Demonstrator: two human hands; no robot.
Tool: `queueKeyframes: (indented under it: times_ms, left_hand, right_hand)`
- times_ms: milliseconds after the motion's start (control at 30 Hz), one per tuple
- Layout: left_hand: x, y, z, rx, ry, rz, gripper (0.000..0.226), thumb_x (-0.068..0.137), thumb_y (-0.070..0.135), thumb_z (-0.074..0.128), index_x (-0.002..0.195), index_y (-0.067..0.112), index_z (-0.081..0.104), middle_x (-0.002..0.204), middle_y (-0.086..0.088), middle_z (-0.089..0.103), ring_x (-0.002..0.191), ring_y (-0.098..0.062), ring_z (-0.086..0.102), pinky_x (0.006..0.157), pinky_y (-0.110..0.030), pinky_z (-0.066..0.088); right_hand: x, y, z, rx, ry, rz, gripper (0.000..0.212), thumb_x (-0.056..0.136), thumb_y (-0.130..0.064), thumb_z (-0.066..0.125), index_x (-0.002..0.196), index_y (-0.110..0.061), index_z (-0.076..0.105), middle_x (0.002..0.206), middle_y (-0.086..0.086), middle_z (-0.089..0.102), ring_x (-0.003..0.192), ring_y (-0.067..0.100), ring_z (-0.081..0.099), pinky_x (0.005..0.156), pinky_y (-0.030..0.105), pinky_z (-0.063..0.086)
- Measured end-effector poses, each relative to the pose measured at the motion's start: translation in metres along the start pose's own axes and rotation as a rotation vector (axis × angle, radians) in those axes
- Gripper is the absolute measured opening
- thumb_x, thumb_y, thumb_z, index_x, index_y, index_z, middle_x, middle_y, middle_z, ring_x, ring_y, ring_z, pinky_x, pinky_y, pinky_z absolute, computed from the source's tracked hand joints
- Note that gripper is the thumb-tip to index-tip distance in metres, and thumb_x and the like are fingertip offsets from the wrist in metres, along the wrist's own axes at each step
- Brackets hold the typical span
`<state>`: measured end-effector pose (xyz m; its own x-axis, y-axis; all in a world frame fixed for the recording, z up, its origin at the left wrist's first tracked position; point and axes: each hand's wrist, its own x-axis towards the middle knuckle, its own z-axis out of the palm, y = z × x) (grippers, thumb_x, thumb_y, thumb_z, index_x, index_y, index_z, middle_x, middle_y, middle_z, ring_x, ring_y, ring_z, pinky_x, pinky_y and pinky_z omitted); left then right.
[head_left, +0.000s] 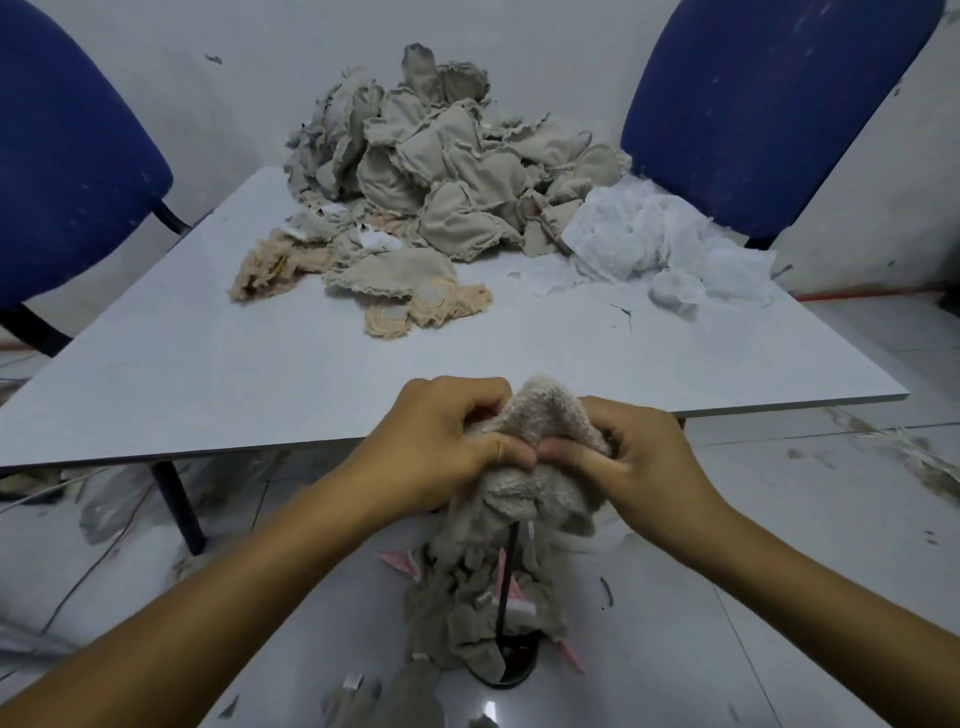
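Observation:
A fuzzy beige fabric piece (540, 415) is held just in front of the near edge of the white table (208, 364). My left hand (441, 441) grips its left side with curled fingers, and my right hand (628, 457) grips its right side; both thumbs meet at the cloth's middle. Its lower part (519, 499) hangs bunched below the hands. A large heap of similar grey-beige fabric pieces (436, 166) lies at the far end of the table.
White stuffing and torn white material (670, 249) lie at the table's far right, peach fabric bits (415, 306) near the middle. Blue chairs stand at the left (67, 156) and right (769, 104). More grey fabric (478, 608) over a dark stand lies on the floor below.

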<state>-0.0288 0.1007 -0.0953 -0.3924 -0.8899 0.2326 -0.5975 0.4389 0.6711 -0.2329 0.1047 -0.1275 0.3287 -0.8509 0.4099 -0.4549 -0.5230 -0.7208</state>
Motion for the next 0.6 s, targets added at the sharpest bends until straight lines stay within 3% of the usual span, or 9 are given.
queueKeyframes:
  times_ms: [33,100,200,267,400,467,533,600]
  left_hand:
    - [0.000,-0.002,0.000,0.010,-0.016,-0.005,0.025,0.078,0.029,0.081,0.088,0.009,0.071,0.080,-0.007,0.071,0.082,-0.023,0.065,0.071,-0.043,0.053]
    - [-0.003,-0.002,-0.003,-0.003,0.034,0.080,0.021,0.078,0.030,0.077,0.083,0.010,0.070,0.075,-0.004,0.069,0.076,-0.023,0.064,0.066,-0.041,0.051]
    - [-0.006,0.001,-0.011,-0.209,0.187,0.144,0.002,0.079,0.012,0.071,0.079,0.011,0.069,0.072,0.000,0.065,0.069,-0.021,0.063,0.058,-0.039,0.052]
    - [-0.006,0.000,-0.016,-0.266,0.168,0.105,0.002,0.078,0.012,0.069,0.079,0.010,0.070,0.074,-0.002,0.067,0.072,-0.025,0.065,0.059,-0.042,0.055]
    - [-0.007,-0.006,-0.008,0.076,-0.110,0.018,0.017,0.076,0.029,0.083,0.080,0.019,0.069,0.073,0.008,0.067,0.070,-0.005,0.060,0.061,-0.033,0.042]
    - [-0.009,-0.006,-0.004,0.011,-0.128,-0.004,0.024,0.076,0.029,0.086,0.091,0.026,0.067,0.084,0.011,0.069,0.081,-0.002,0.062,0.067,-0.030,0.046]
    - [-0.010,-0.004,-0.005,-0.170,-0.086,-0.006,0.034,0.075,0.030,0.087,0.103,0.030,0.067,0.095,0.011,0.071,0.091,-0.005,0.066,0.075,-0.027,0.052]
    - [-0.008,-0.002,-0.006,-0.250,0.020,0.051,0.025,0.074,0.029,0.084,0.094,0.028,0.069,0.089,0.013,0.071,0.085,-0.005,0.066,0.073,-0.026,0.052]
  right_hand:
    - [-0.001,0.001,-0.001,0.060,-0.052,0.064,0.032,0.080,-0.048,0.071,0.090,-0.018,0.071,0.078,-0.004,0.068,0.074,0.013,0.063,0.066,0.039,0.052]
    - [-0.005,0.001,-0.003,0.199,-0.099,0.130,0.033,0.074,-0.042,0.076,0.102,-0.027,0.068,0.090,-0.010,0.071,0.085,0.009,0.068,0.073,0.034,0.057]
    - [-0.004,-0.002,-0.010,0.273,0.090,0.049,0.025,0.074,-0.025,0.083,0.095,-0.030,0.069,0.088,-0.017,0.072,0.082,0.000,0.067,0.069,0.015,0.052]
    - [0.004,-0.011,-0.015,0.222,0.211,-0.070,0.025,0.078,-0.014,0.081,0.092,-0.031,0.070,0.086,-0.020,0.071,0.080,-0.003,0.065,0.067,0.010,0.049]
    - [0.007,-0.019,-0.001,0.105,0.114,-0.066,0.018,0.074,-0.031,0.084,0.082,-0.036,0.068,0.074,-0.020,0.068,0.069,0.002,0.063,0.062,0.014,0.046]
    - [0.005,-0.012,0.006,0.038,0.081,0.049,0.015,0.072,-0.040,0.082,0.076,-0.029,0.072,0.066,-0.015,0.067,0.068,0.005,0.064,0.059,0.023,0.048]
    - [0.003,-0.008,0.006,-0.022,0.039,0.107,0.022,0.071,-0.041,0.081,0.083,-0.022,0.077,0.070,-0.012,0.071,0.073,0.003,0.066,0.064,0.029,0.051]
    - [0.003,-0.008,0.003,0.006,0.001,0.104,0.020,0.070,-0.043,0.080,0.084,-0.029,0.076,0.071,-0.016,0.071,0.071,-0.001,0.067,0.061,0.023,0.052]
